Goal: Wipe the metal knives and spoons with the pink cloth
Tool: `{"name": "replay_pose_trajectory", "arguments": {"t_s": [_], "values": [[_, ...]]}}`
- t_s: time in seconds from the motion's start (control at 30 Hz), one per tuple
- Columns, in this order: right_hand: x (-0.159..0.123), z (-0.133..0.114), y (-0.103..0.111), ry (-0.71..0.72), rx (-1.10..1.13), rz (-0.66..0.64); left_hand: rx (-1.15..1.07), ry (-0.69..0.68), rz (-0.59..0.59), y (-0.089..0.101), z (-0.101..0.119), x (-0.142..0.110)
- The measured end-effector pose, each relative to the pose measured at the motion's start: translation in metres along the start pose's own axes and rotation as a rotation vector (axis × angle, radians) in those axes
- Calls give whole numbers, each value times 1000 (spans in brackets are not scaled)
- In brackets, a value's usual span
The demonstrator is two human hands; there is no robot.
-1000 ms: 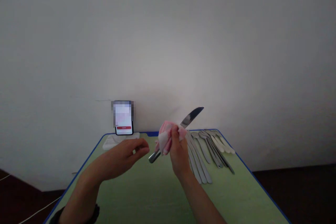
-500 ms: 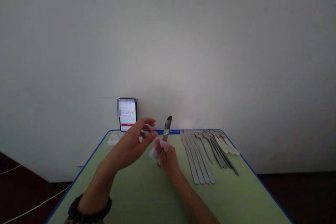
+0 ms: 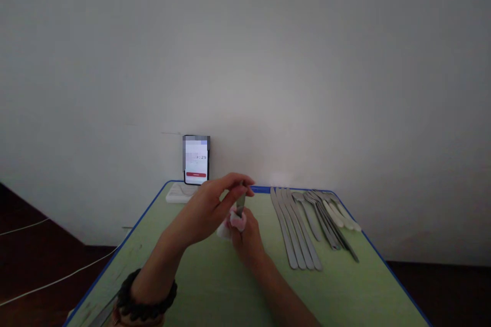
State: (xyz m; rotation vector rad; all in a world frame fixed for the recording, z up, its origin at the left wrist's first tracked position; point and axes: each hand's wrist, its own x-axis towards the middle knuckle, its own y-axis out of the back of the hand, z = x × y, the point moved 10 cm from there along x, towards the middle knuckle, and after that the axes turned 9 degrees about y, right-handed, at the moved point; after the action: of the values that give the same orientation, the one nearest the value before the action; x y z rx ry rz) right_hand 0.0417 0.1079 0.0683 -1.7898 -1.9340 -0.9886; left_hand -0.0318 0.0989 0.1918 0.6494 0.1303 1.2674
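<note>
A table knife (image 3: 240,204) stands nearly upright between my hands over the middle of the table. The fingertips of my left hand (image 3: 215,204) close on its upper end. Below, my right hand (image 3: 247,237) grips the knife through a pink and white cloth (image 3: 238,220), which wraps round it. The knife's lower part is hidden by the cloth and fingers. To the right, several long-handled silver utensils (image 3: 295,235) lie side by side in a row, their handles towards me.
Beyond them lie spoons (image 3: 307,214), more thin metal cutlery (image 3: 326,225) and white-handled pieces (image 3: 339,214). A phone (image 3: 196,161) leans on the wall behind a white object (image 3: 179,193). Another metal utensil (image 3: 103,311) lies at the near left of the green table (image 3: 215,286).
My left hand has moved right and closed its fingers on the knife's top end, where before it was open and apart. The view has shifted slightly.
</note>
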Motion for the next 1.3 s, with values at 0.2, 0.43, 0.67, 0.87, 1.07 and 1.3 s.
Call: {"name": "replay_pose_trajectory", "arguments": {"t_s": [0.2,0.43,0.67,0.87,1.07,1.3], "values": [[-3,10,-7,-6,-90,-92,-67,-18,-14,4,2,1],[-15,25,-26,-61,-358,-344,-126,-13,-7,13,-7,4],[-24,32,-18,-185,-627,-455,-133,10,40,30,-20,4],[-27,27,-17,-123,-502,-414,-234,58,136,37,-18,3],[-21,8,-10,-42,-302,-305,-113,32,45,20,-3,1],[15,-42,11,-9,-113,-165,-79,53,118,26,0,-5]]}}
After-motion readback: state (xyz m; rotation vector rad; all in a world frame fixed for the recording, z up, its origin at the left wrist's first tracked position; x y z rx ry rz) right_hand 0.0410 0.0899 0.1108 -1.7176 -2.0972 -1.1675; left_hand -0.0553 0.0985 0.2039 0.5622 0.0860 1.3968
